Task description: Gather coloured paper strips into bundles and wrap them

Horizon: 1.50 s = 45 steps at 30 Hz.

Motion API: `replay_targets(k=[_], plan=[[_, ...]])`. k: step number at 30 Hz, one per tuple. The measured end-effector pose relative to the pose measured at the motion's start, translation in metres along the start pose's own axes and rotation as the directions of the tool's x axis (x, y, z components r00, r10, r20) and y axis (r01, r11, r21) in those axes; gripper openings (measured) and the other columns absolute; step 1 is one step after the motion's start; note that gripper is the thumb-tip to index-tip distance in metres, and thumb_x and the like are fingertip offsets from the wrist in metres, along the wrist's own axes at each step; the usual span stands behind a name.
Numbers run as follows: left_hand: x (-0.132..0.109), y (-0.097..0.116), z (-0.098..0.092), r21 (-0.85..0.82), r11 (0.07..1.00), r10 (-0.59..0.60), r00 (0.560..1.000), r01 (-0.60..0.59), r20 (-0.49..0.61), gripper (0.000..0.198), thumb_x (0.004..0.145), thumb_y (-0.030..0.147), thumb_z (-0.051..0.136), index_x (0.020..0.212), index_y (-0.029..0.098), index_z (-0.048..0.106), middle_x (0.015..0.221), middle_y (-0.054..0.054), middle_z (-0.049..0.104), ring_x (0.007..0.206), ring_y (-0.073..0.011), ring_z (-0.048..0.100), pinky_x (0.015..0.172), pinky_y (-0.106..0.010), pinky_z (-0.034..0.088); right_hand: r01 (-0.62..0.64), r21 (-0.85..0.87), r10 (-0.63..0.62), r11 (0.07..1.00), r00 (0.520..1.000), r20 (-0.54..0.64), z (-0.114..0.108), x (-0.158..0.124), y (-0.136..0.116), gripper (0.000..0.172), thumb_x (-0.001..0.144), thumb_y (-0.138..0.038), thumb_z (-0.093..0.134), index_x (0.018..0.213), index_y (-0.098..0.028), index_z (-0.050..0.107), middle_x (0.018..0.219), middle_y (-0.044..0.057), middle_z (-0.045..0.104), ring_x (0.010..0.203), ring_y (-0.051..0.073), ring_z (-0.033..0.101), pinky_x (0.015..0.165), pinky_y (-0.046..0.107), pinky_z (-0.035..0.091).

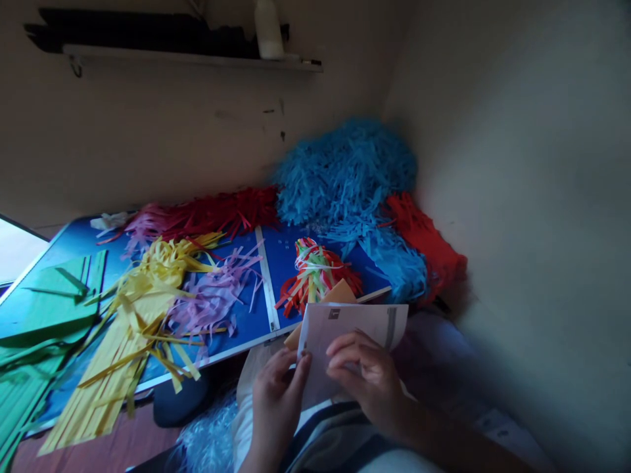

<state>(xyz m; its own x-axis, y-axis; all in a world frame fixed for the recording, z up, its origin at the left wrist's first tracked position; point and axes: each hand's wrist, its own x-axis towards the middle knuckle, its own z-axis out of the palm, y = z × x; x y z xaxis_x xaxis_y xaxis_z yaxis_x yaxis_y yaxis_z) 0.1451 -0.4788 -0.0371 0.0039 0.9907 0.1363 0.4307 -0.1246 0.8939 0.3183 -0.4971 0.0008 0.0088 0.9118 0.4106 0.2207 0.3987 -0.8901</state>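
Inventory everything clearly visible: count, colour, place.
Table: 1, blue, centre left
Paper: 1, white, lower centre
Sheet: 1, orange, behind paper
Tied bundle: 1, multicoloured, on table
Blue streamers: many, blue, back right
Red streamers: many, red, back and right
Pink streamers: many, pink, back left
Lilac streamers: many, lilac, mid-left
Yellow streamers: many, yellow, left
Green streamers: many, green, far left
Shelf: 1, grey, upper left
Container: 1, white, on shelf
Left hand: 1, holding paper
Right hand: 1, over paper

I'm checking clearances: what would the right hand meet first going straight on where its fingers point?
The right hand would probably meet the white paper first; depth is unclear, so its fingertips may already touch it.
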Motion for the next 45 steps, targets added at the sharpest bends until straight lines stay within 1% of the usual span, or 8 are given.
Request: replay_targets(k=[3,5,8,10,13,20,27,45], plan=[[0.000,0.000,0.000,0.018,1.000,-0.004,1.000,0.004,0.024,0.034,0.086,0.049,0.059,0.076,0.021,0.076,0.070,-0.003,0.069,0.064,-0.0166,0.062,0.056,-0.023,0.047,0.095,-0.085,-0.094,0.992,0.995,0.017,-0.005,-0.001,-0.006,0.006,0.084,-0.020,0.071,0.079,-0.024,0.071,0.108,0.005,0.065,0.092,0.017,0.061,0.084,0.030,0.049],[0.000,-0.001,0.000,0.036,0.999,0.003,1.000,-0.003,0.013,0.036,0.086,0.050,0.058,0.076,0.021,0.076,0.070,-0.004,0.069,0.063,-0.0170,0.062,0.056,-0.024,0.048,0.103,-0.067,-0.101,0.992,0.994,0.032,-0.006,-0.001,-0.008,0.007,0.083,-0.020,0.071,0.077,-0.023,0.071,0.093,0.004,0.068,0.089,0.018,0.061,0.085,0.032,0.047],[-0.001,-0.004,0.003,0.068,0.998,0.015,1.000,-0.015,-0.010,0.037,0.086,0.052,0.057,0.078,0.022,0.077,0.073,-0.004,0.071,0.066,-0.0187,0.065,0.061,-0.026,0.051,-0.215,0.094,0.209,0.972,0.975,0.072,-0.002,0.001,-0.008,0.009,0.081,-0.023,0.071,0.072,-0.021,0.068,0.066,-0.001,0.063,0.065,0.014,0.057,0.066,0.025,0.047],[-0.001,-0.007,0.004,0.087,0.996,0.020,1.000,-0.019,-0.012,0.038,0.086,0.054,0.056,0.079,0.023,0.077,0.074,-0.005,0.072,0.071,-0.0207,0.066,0.065,-0.029,0.053,-0.474,0.154,0.462,0.867,0.880,0.108,0.002,0.003,-0.005,0.011,0.077,-0.027,0.072,0.071,-0.018,0.068,0.059,-0.003,0.057,0.052,0.011,0.050,0.051,0.021,0.041],[-0.001,-0.007,0.006,0.089,0.996,0.027,1.000,-0.026,-0.007,0.039,0.086,0.054,0.056,0.078,0.022,0.077,0.074,-0.006,0.073,0.072,-0.0218,0.066,0.067,-0.030,0.053,-0.605,0.177,0.597,0.776,0.796,0.102,0.006,0.005,0.001,0.017,0.074,-0.034,0.071,0.074,-0.017,0.067,0.052,-0.005,0.051,0.044,0.008,0.042,0.043,0.019,0.034],[-0.003,0.000,0.005,0.053,0.999,0.011,0.999,-0.013,0.034,0.038,0.087,0.053,0.056,0.079,0.022,0.077,0.073,-0.005,0.071,0.070,-0.0208,0.065,0.068,-0.030,0.053,-0.604,0.153,0.608,0.782,0.794,0.026,0.010,0.006,0.006,0.023,0.074,-0.039,0.069,0.076,-0.016,0.067,0.051,-0.005,0.051,0.040,0.008,0.041,0.040,0.019,0.033],[-0.002,-0.001,0.007,0.075,0.997,0.009,1.000,-0.009,0.001,0.036,0.085,0.053,0.058,0.078,0.023,0.077,0.073,-0.005,0.073,0.075,-0.0234,0.067,0.066,-0.032,0.053,-0.505,0.066,0.508,0.861,0.859,-0.053,0.011,0.004,0.011,0.017,0.078,-0.035,0.067,0.077,-0.018,0.068,0.060,0.000,0.062,0.044,0.010,0.047,0.038,0.019,0.035],[0.001,0.021,-0.001,0.052,0.997,0.050,0.999,-0.050,0.010,0.035,0.084,0.051,0.060,0.072,0.022,0.076,0.065,-0.003,0.068,0.060,-0.0180,0.064,0.052,-0.024,0.050,-0.383,-0.221,0.357,0.897,0.922,-0.147,0.009,0.003,0.024,0.010,0.078,-0.026,0.067,0.082,-0.020,0.062,0.070,-0.001,0.064,0.057,0.013,0.059,0.054,0.022,0.048]])
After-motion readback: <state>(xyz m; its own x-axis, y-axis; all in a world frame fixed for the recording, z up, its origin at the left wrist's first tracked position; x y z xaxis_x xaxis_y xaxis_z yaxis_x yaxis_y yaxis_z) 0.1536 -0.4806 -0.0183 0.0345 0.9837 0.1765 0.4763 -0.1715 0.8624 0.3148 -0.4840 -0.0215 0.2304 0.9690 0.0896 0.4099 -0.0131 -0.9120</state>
